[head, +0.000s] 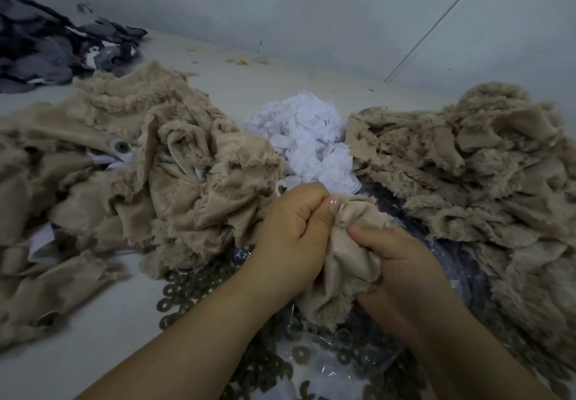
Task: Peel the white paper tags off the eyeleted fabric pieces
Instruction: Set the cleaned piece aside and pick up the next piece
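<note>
The left hand [294, 231] is clenched around the upper edge of a crumpled beige plush fabric piece [339, 271], with its thumb pressed on the cloth, and the right hand [402, 262] grasps the same piece from its 3 o'clock side, its fingertip pushed into the fold. Both hands hold the cloth tight between them, a little below the middle of the view. The paper tag on this piece is not visible; it may be hidden inside the folds, so I cannot tell if it is already off. To do this step well, I think the person should spread the cloth flat around the eyelet, hold the fabric firmly with 1 hand close to the tag, and pull the paper slowly along the surface so that it comes off whole and does not tear. At 12 o'clock from the hands lies a heap of crumpled white paper tags [308, 141], just beyond the left knuckles. At 9 o'clock is a large pile of beige fabric pieces [131, 162] where white paper shows around a round metal eyelet [122, 146]. At 3 o'clock is a second beige fabric pile [473, 162] with no paper visible. Loose ring-shaped washers [187, 287] lie at 6 o'clock, under the forearms.
</note>
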`<state>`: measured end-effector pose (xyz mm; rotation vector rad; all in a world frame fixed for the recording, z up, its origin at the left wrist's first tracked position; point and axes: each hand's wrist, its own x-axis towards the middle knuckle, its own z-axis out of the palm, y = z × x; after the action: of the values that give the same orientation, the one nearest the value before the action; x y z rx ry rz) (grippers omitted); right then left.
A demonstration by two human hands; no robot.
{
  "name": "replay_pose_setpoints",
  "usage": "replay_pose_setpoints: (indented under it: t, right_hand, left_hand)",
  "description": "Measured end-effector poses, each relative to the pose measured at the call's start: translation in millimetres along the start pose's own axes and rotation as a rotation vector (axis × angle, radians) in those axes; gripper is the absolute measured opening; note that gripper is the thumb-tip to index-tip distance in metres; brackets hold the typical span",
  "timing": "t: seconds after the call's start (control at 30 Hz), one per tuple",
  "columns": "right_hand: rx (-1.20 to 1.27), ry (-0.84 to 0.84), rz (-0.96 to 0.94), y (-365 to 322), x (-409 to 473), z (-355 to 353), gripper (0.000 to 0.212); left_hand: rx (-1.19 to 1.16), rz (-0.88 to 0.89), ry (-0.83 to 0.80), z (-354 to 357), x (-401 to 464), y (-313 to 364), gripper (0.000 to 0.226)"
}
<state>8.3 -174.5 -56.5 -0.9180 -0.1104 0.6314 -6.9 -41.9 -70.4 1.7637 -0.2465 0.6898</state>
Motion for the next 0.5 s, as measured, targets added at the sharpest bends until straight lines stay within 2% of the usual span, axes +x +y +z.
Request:
replay_pose_setpoints:
  t: [0.07,0.13,0.17,0.23,0.27,0.37,0.5]
  right_hand:
    - [0.037,0.009,0.018,-1,-1,0,0.035]
    - [0.095,-0.022,0.035,-1,0,3,0.05]
    - [0.076,0.013,0.043,0,1,3,0.06]
    - [-0.032,0.188,0.009,3,8,-3,0.065]
    - [-0.062,0.235,-0.041,4,9,-5,0.063]
    - [-0.189,0.216,-0.234,8,7,-6,0.05]
    - [-0.408,0.214,-0.372,9,2,-6,0.02]
  left_hand:
    - [0.075,0.069,-0.023,0,0,-1,0.031]
    - [0.158,0.151,-0.064,1,0,-1,0.026]
    - [0.18,0.183,-0.077,1,0,-1,0.024]
    - [0.169,0.192,-0.064,0,1,-2,0.025]
    - [0.146,0.171,-0.041,-1,2,-3,0.028]
    - [0.111,0.133,0.007,-3,2,-4,0.04]
    - [0.251,0.136,0.047,-3,0,2,0.039]
